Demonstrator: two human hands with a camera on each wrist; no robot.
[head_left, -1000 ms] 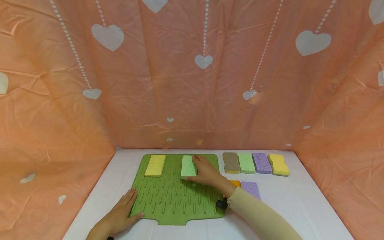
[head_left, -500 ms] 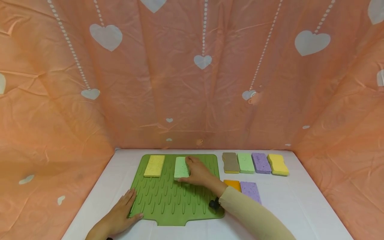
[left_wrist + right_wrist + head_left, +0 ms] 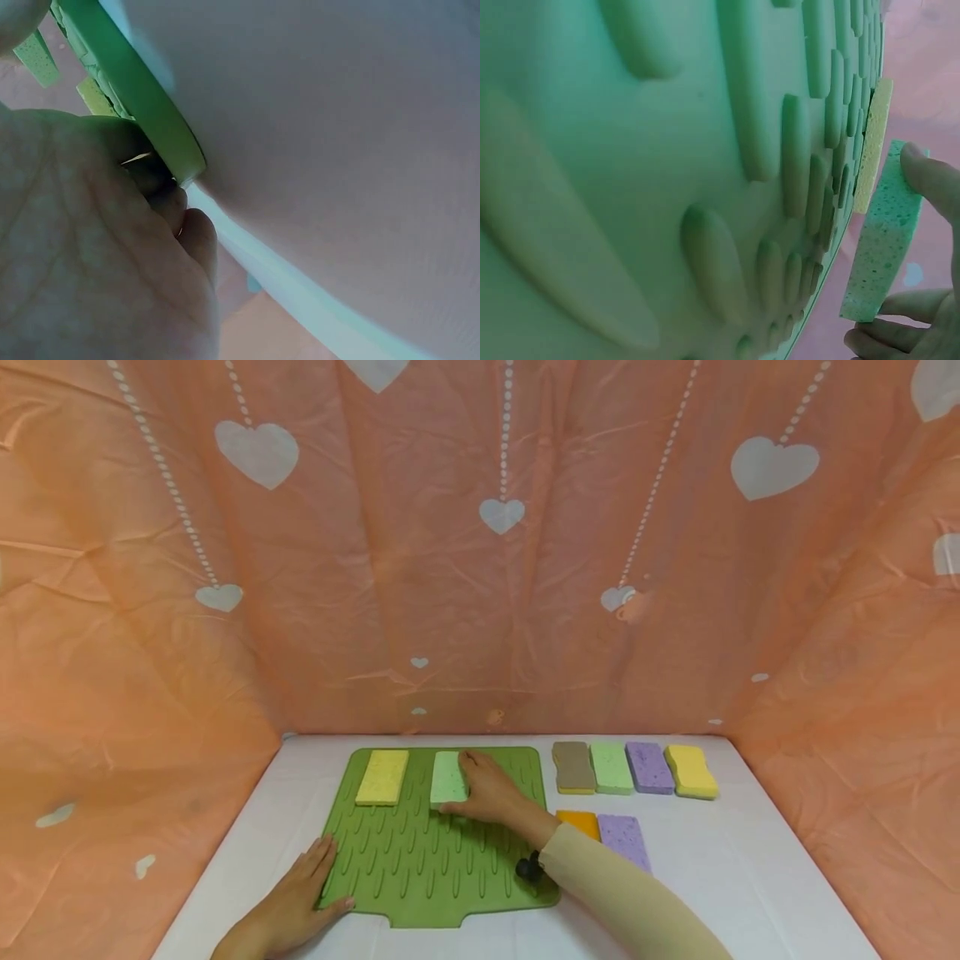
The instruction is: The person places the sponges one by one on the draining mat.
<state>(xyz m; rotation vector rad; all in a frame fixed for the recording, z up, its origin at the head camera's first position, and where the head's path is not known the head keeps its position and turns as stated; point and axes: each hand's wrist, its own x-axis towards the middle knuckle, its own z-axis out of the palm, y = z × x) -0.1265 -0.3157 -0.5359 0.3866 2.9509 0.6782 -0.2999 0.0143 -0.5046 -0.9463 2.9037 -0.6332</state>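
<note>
A light green sponge (image 3: 447, 778) is gripped by its ends between the thumb and fingers of my right hand (image 3: 487, 789), over the back middle of a green ribbed mat (image 3: 420, 881). In the right wrist view, the green sponge (image 3: 885, 232) appears apart from the mat's surface. A yellow sponge (image 3: 382, 777) lies flat on the mat's back left corner, left of the held one. My left hand (image 3: 296, 893) rests at the mat's front left edge with fingers extended; the left wrist view shows its palm beside the mat's rim (image 3: 161, 112).
Right of the mat, a row holds a grey-topped sponge (image 3: 574, 767), a green sponge (image 3: 611, 767), a purple sponge (image 3: 649, 767) and a yellow sponge (image 3: 692, 771). Nearer, an orange sponge (image 3: 579, 823) and another purple sponge (image 3: 624, 841) are partly behind the right sleeve (image 3: 622, 893).
My right hand has carried the light green sponge leftward over the mat, closer to the yellow sponge. The left hand has stayed at the mat's edge.
</note>
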